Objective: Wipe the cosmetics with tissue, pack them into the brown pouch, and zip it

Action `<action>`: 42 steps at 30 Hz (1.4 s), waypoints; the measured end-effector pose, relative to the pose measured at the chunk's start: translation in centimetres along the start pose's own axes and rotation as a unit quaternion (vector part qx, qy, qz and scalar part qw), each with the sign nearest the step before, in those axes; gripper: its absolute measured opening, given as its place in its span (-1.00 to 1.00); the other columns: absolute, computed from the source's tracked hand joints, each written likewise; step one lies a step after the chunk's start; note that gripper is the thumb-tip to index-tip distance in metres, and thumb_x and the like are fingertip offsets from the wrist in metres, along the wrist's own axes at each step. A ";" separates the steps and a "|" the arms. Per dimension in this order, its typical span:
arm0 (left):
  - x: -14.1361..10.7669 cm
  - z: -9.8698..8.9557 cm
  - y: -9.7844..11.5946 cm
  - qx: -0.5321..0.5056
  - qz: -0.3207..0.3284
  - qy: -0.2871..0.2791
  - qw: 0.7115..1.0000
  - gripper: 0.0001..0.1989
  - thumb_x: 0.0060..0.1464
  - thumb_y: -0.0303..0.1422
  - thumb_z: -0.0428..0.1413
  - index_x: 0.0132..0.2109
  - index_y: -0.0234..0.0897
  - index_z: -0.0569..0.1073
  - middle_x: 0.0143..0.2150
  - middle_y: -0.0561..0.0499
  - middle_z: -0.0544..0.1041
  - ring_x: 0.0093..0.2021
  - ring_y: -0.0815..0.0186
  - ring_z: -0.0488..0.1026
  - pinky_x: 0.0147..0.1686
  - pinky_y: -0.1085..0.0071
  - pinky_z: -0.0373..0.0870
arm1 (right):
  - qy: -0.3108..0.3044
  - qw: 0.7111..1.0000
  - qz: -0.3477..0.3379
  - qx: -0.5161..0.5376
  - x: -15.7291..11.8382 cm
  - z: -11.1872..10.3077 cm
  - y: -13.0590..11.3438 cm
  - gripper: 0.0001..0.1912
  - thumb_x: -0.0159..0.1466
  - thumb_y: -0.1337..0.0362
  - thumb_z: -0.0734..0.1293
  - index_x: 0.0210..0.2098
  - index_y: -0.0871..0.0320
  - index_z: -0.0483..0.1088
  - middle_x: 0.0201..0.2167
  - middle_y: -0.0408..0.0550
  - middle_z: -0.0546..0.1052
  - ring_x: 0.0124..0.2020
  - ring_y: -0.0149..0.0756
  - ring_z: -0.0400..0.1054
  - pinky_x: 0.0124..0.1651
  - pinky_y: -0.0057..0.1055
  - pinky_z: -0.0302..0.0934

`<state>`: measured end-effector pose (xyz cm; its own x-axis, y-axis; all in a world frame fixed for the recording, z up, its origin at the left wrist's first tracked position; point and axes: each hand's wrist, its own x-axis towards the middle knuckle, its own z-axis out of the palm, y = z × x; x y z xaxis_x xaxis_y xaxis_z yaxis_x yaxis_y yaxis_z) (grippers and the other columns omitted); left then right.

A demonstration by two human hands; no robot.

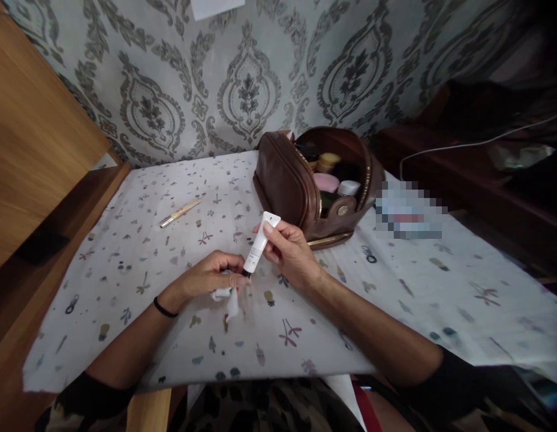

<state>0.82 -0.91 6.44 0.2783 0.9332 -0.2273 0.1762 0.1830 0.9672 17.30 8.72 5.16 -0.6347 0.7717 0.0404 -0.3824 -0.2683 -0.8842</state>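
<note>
My right hand (289,249) grips a small white squeeze tube (259,247) near its flat crimped end. The tube is tilted, its black cap pointing down toward my left hand (215,273). Thumb and fingers of that hand pinch at the black cap, and a crumpled white tissue (231,300) is held in the same hand, hanging below the fingers. Behind my right hand stands an open brown leather cosmetic bag (282,180) with a gold zipper. Inside it show a pink round item (326,182), a white-lidded jar (349,188) and a yellow-capped container (328,161).
A slim gold pen-like stick (183,212) lies on the patterned tablecloth (170,180) at left. A blurred-out item (411,210) is right of the bag. Wooden furniture (39,138) borders the left, a patterned wall (246,90) the back. A pale cable (480,143) runs at right.
</note>
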 end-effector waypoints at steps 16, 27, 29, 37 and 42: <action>0.3 -0.1 0.1 0.010 -0.005 0.022 1.000 -0.68 -0.14 -0.17 0.31 -0.42 -0.31 0.42 -0.45 0.10 0.36 -0.39 0.38 0.26 -0.37 0.46 0.22 | -0.015 1.000 0.002 -0.014 -0.1 -0.1 -0.1 -0.58 0.12 -0.09 0.46 -0.32 0.15 0.54 -0.69 -0.30 0.28 -0.69 -0.56 -0.01 -0.62 -0.49 -0.24; 0.3 0.0 0.1 0.003 -0.004 0.019 1.000 -0.71 -0.13 -0.21 0.30 -0.41 -0.32 0.40 -0.44 0.11 0.35 -0.40 0.40 0.25 -0.37 0.47 0.21 | -0.017 1.000 0.008 -0.005 -0.2 -0.1 -0.1 -0.60 0.13 -0.07 0.46 -0.30 0.15 0.54 -0.68 -0.30 0.29 -0.68 -0.57 0.00 -0.61 -0.50 -0.23; 0.2 0.0 0.1 0.002 -0.006 0.021 1.000 -0.71 -0.13 -0.21 0.30 -0.41 -0.31 0.40 -0.45 0.11 0.35 -0.40 0.40 0.24 -0.38 0.47 0.20 | -0.017 1.000 0.008 -0.005 -0.1 -0.1 -0.1 -0.60 0.13 -0.07 0.46 -0.29 0.15 0.55 -0.68 -0.30 0.29 -0.68 -0.57 -0.01 -0.61 -0.50 -0.23; 0.2 -0.3 0.0 0.003 -0.004 0.028 1.000 -0.69 -0.12 -0.19 0.29 -0.41 -0.31 0.40 -0.47 0.11 0.35 -0.42 0.40 0.23 -0.41 0.48 0.19 | -0.012 1.000 0.014 0.010 -0.1 0.0 -0.3 -0.57 0.07 -0.09 0.49 -0.33 0.16 0.55 -0.69 -0.30 0.28 -0.69 -0.58 -0.02 -0.62 -0.50 -0.25; 0.1 -0.2 0.2 0.000 0.004 0.038 0.999 -0.70 -0.11 -0.20 0.29 -0.43 -0.31 0.38 -0.47 0.12 0.34 -0.43 0.41 0.22 -0.41 0.49 0.18 | -0.020 0.999 0.013 0.025 -0.1 0.0 -0.3 -0.60 0.08 -0.07 0.50 -0.33 0.16 0.55 -0.68 -0.30 0.29 -0.69 -0.59 -0.01 -0.62 -0.51 -0.25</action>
<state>0.67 -0.69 6.67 0.2073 0.9553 -0.2107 0.1737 0.1760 0.9689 17.50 8.75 5.43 -0.6705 0.7410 0.0367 -0.3976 -0.3171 -0.8610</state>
